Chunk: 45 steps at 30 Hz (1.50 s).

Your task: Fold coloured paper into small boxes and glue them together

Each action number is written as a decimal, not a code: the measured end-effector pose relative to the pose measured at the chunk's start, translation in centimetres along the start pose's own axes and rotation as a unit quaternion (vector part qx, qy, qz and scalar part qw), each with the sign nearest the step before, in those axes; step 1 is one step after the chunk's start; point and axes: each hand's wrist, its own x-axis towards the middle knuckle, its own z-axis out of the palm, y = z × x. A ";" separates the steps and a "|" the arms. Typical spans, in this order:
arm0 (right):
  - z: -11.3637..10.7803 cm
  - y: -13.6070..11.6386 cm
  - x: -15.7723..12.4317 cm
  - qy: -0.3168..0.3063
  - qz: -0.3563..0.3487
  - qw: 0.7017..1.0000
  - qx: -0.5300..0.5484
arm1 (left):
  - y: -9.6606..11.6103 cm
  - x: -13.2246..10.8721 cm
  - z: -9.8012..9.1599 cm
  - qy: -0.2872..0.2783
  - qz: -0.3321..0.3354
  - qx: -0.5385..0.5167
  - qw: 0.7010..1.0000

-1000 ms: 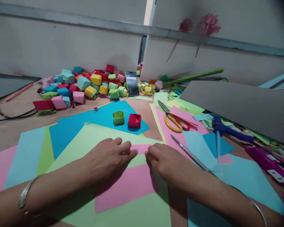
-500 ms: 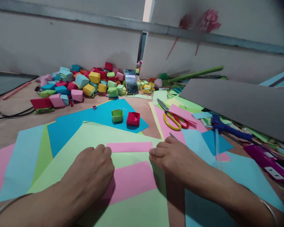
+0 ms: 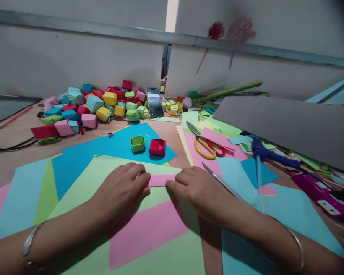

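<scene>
the pink sheet (image 3: 149, 229) lies nearest, flat on a light green sheet (image 3: 83, 183), with its near corner running under the forearms. just beyond it both hands are lowered, palms down. the left hand (image 3: 120, 193) and the right hand (image 3: 200, 191) hold nothing. their fingers are loosely spread and the tips press on the two ends of a narrow pink strip (image 3: 160, 180).

a band of light green shows between strip and sheet, and i cannot tell whether the two are one piece.

the likeliest slip, to my eye, is skew. the papers are stacked loose and smooth, so uneven pressure from one hand could slide the strip or the sheet under it and leave a crooked edge. the metal ruler (image 3: 220, 181) lies just beside the right hand, where a sideways wrist could knock it.

the strip looks crisp, flat and straight-edged, with only its middle uncovered.

farther off a green paper box (image 3: 138, 143) and a red paper box (image 3: 157, 147) sit on a blue sheet (image 3: 103, 147), with scissors (image 3: 206, 147) to the right. a phone (image 3: 154, 102) leans by a heap of paper boxes (image 3: 97, 107).
</scene>
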 end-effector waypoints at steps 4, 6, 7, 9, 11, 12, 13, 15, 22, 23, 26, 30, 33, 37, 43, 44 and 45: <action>1.0 0.0 0.7 0.024 0.007 0.998 -0.064 | -1.0 0.1 0.5 -0.009 0.031 0.023 0.999; 1.2 0.0 0.9 0.028 0.001 0.996 -0.083 | -1.0 0.1 0.4 -0.010 0.040 0.030 0.999; 1.2 0.0 0.9 0.029 0.000 0.996 -0.089 | -1.0 0.1 0.4 -0.011 0.038 0.031 0.999; 1.1 0.0 1.0 0.031 0.001 0.995 -0.097 | -0.8 0.2 0.3 -0.011 0.025 0.029 0.999; 1.0 -0.1 1.1 0.026 -0.002 0.994 -0.104 | -0.7 0.3 0.4 -0.011 0.019 0.037 0.999; 1.1 -0.2 1.1 0.023 -0.007 0.994 -0.108 | -0.7 0.3 0.4 -0.012 0.021 0.047 0.999; 1.2 -0.3 1.1 0.023 -0.012 0.993 -0.114 | -0.8 0.3 0.4 -0.013 0.027 0.058 0.998; 1.4 -0.5 1.1 0.031 -0.018 0.991 -0.130 | -0.8 0.3 0.3 -0.021 0.039 0.076 0.996; 1.2 -0.9 1.4 0.041 -0.005 0.987 -0.153 | -0.8 0.2 0.2 -0.014 0.033 0.069 0.997; 1.0 -1.0 1.5 0.039 0.001 0.989 -0.146 | -0.8 0.1 0.3 0.003 0.031 0.063 0.998; 0.1 -1.4 2.0 0.039 0.005 0.993 -0.110 | -0.6 -0.3 0.5 0.070 0.038 0.034 0.996; -1.3 -1.6 2.4 0.038 0.013 0.999 0.029 | -0.3 -1.0 -0.7 0.119 -0.012 -0.029 0.992; -2.4 -1.3 2.4 0.064 0.076 0.973 0.210 | -0.4 -0.9 -2.6 0.071 -0.093 -0.161 0.980; -3.5 -0.9 2.1 0.072 0.152 0.902 0.397 | -0.2 -0.1 -4.4 -0.031 -0.198 -0.330 0.922; -3.6 -0.6 2.5 0.040 0.232 0.838 0.492 | 0.2 0.3 -4.7 -0.121 -0.289 -0.461 0.830; -3.4 -0.5 2.6 0.039 0.244 0.823 0.512 | 0.2 0.4 -4.8 -0.132 -0.291 -0.472 0.821; -3.2 -0.5 2.8 0.040 0.253 0.811 0.526 | 0.1 0.5 -4.9 -0.141 -0.286 -0.485 0.814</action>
